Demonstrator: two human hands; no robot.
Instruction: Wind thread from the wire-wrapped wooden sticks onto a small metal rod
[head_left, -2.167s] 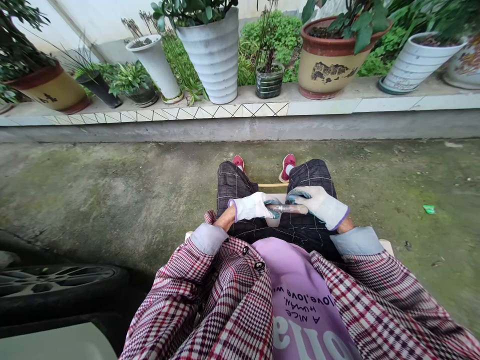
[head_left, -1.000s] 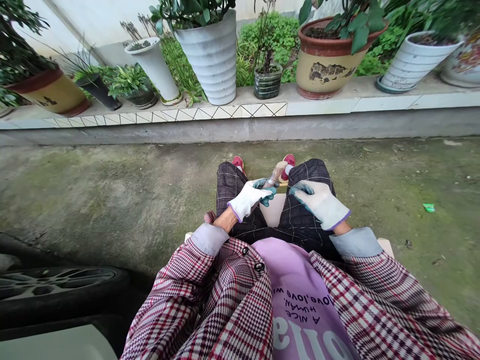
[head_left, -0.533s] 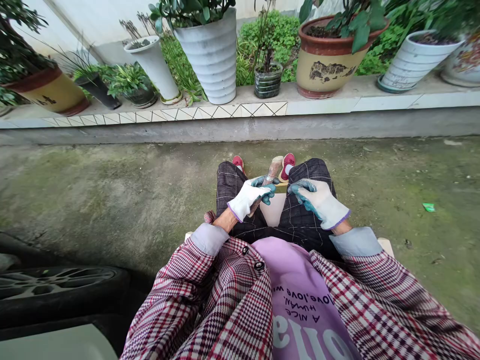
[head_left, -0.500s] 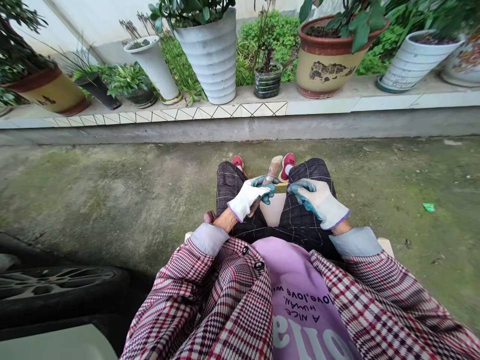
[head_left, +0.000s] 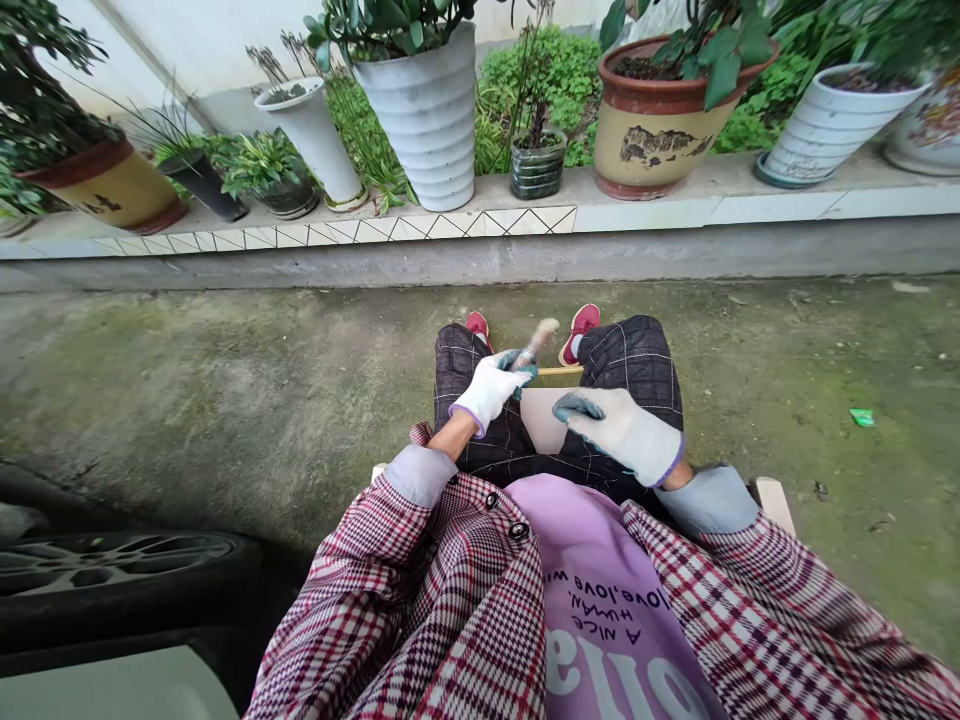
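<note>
My left hand, in a white glove with blue-green coated fingers, is closed around a brown stick-like piece with a pale, rounded end. That end points up and away from me, and its outline is smeared by motion. My right hand, gloved the same way, hovers above my lap with its fingers curled in. Whatever it holds, if anything, is hidden. Between my knees a thin yellow strip runs sideways just past my left fingers. A pale flat surface shows between my thighs.
Several potted plants line a low tiled ledge ahead, among them a tall white ribbed pot and a brown-rimmed pot. A car wheel lies close at the left. A green scrap is on the concrete at the right.
My right hand has drawn back toward me and slightly left, its fingers more curled. My left hand, still gripping the stick-like piece, has shifted a little left.
</note>
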